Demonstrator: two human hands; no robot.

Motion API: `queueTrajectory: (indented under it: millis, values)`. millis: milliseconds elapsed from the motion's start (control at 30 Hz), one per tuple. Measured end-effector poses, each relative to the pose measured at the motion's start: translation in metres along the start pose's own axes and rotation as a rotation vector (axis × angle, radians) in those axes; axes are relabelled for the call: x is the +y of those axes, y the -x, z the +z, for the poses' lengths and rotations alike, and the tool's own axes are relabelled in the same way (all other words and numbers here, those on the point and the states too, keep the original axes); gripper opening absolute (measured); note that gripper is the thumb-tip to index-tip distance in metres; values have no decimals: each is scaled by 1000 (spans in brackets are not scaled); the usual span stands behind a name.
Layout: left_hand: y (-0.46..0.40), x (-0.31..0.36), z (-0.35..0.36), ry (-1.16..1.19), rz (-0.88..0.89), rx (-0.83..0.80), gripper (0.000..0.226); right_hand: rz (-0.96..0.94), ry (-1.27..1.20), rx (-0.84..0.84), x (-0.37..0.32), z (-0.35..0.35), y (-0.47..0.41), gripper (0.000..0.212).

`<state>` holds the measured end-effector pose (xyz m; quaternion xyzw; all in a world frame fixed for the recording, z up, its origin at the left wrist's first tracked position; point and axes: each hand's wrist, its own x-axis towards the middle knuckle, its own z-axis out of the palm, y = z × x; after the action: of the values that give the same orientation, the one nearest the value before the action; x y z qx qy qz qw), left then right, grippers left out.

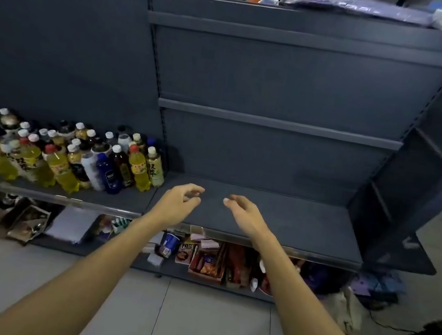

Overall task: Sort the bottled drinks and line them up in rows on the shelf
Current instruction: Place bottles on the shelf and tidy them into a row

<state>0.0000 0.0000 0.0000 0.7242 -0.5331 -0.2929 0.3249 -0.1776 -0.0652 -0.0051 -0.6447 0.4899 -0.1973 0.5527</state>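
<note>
left hand: my left hand (179,202) is out over the dark shelf (306,227), fingers loosely curled, holding nothing

right hand: same for my right hand (244,211), relaxed and holding nothing, just beside the left one

bottles: the bottled drinks (71,155) are all bunched on the shelf section to my left, unsorted, some leaning, yellow ones mostly up front, well apart from both hands

below: a lower shelf stuffed with snack boxes (208,261), I can't really read them

floor: grey tiles (189,321)

bare shelf (278,220) board open ahead, crowded bottles (71,155) blocking its left section
</note>
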Motion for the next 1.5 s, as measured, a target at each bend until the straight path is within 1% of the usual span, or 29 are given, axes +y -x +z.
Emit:
queueTrajectory:
  millis: [100,233,433,600,767,900,1033,1133,1233,1500]
  values:
    - [9,-4,-4,75,-61,41,26,26,43,-103,-1,6,-2,50]
    - [26,-19,-16,130,-162,116,26,4,12,-123,-7,26,-6,45]
    - [44,-44,-39,149,-163,207,29,-37,10,-192,-15,69,-17,36]
    - [43,-74,-66,218,-213,288,30,-35,8,-213,-28,102,-30,32]
    - [38,-100,-85,248,-158,330,32,-38,-6,-228,-53,143,-46,28]
    - [32,-130,-116,290,-179,335,30,-30,-9,-199,-63,158,-65,24]
    - [44,-158,-131,406,-181,371,29,-17,-54,-154,-50,169,-70,23]
    - [44,-175,-136,427,-177,344,29,5,-78,-121,-42,178,-73,19]
    - [31,-189,-144,438,-185,325,28,42,-89,-95,-42,187,-86,19]
    - [-22,-221,-162,449,-229,300,30,53,-152,-53,-47,193,-143,23]
